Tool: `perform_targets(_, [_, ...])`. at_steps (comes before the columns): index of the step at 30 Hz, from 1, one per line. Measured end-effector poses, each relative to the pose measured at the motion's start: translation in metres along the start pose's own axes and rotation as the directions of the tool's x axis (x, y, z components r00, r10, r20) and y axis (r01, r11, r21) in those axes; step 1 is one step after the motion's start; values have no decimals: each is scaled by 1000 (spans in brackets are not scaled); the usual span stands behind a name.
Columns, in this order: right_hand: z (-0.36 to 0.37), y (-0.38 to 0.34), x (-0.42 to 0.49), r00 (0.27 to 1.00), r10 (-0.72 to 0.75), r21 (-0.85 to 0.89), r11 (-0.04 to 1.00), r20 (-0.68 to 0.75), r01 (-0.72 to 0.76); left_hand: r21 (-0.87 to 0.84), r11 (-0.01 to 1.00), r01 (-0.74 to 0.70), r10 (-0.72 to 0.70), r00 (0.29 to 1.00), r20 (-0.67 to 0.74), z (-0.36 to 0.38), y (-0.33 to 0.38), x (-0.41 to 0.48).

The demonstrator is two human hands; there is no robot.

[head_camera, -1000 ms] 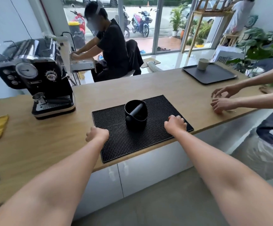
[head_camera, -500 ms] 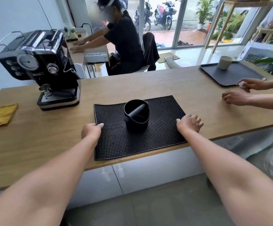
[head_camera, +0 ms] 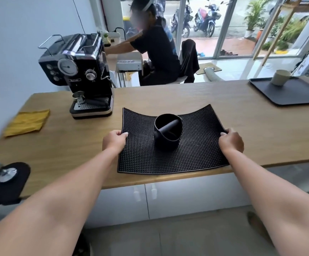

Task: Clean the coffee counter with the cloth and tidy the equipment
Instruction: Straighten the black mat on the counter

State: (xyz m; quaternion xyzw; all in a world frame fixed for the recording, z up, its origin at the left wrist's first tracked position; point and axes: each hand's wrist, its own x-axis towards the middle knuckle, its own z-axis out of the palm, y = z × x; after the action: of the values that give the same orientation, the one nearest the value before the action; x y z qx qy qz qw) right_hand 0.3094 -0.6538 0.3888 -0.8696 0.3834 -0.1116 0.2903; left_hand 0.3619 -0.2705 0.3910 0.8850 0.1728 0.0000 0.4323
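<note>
Left hand pinches rubber mat edge at 9 o'clock; right hand clamps edge at 3 o'clock; knock box centred between.

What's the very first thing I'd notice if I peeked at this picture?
Probably the big black rubber mat at the counter's front edge, with the left hand and right hand each pinching a side so it curves up. A black knock box sits in its middle. Next, the shiny black espresso machine stands back left, with a yellow cloth lying beside it.
</note>
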Motion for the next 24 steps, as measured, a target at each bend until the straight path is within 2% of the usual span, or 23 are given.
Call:
perform_targets(10, [53, -72, -79, 994, -72, 98, 993, 81, 64, 125, 992, 25, -19, 999, -48, -99, -56, 33])
perform_targets(24, [127, -134, -178, 987, -70, 124, 991, 145, 52, 198, 973, 116, -125, 991, 35, -213, -151, 77])
